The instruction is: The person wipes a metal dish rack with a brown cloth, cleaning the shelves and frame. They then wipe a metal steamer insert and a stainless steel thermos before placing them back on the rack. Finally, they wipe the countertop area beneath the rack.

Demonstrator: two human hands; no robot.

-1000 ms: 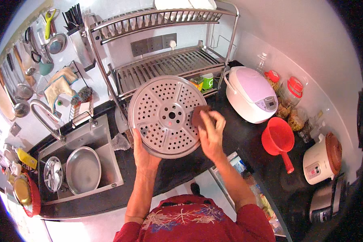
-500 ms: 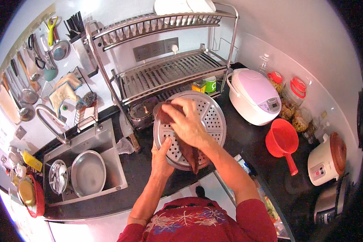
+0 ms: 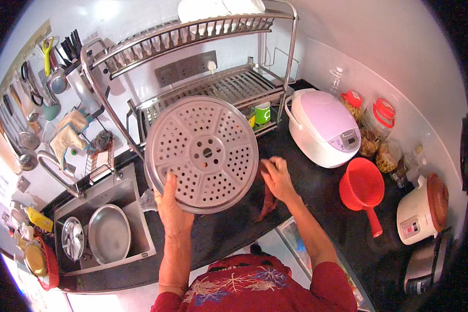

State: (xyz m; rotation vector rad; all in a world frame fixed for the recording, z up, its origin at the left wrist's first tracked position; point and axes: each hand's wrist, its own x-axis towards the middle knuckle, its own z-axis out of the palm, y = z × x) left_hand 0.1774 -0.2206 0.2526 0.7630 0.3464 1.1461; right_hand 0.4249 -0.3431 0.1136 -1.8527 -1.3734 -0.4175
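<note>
A round metal steamer tray (image 3: 198, 169), pierced with many holes, is held up over the counter and faces me nearly flat-on. My left hand (image 3: 174, 207) grips its lower left rim, thumb on the pierced face and the other fingers hidden behind. To the right of the tray, apart from it, my right hand (image 3: 278, 181) is closed on a dark brown cloth (image 3: 267, 204) that hangs down over the black counter. Part of the cloth is hidden by the hand.
A metal dish rack (image 3: 213, 93) stands behind the tray. Left is a sink (image 3: 145, 229) with a steel basin (image 3: 109, 234). To the right are a pink-lidded rice cooker (image 3: 322, 130), a red ladle-shaped scoop (image 3: 361, 184), several jars (image 3: 380, 117) and a cream pot (image 3: 418, 213).
The tray has moved up and left, turning its face toward me. My right hand has come off the tray with the cloth and is now at its right.
</note>
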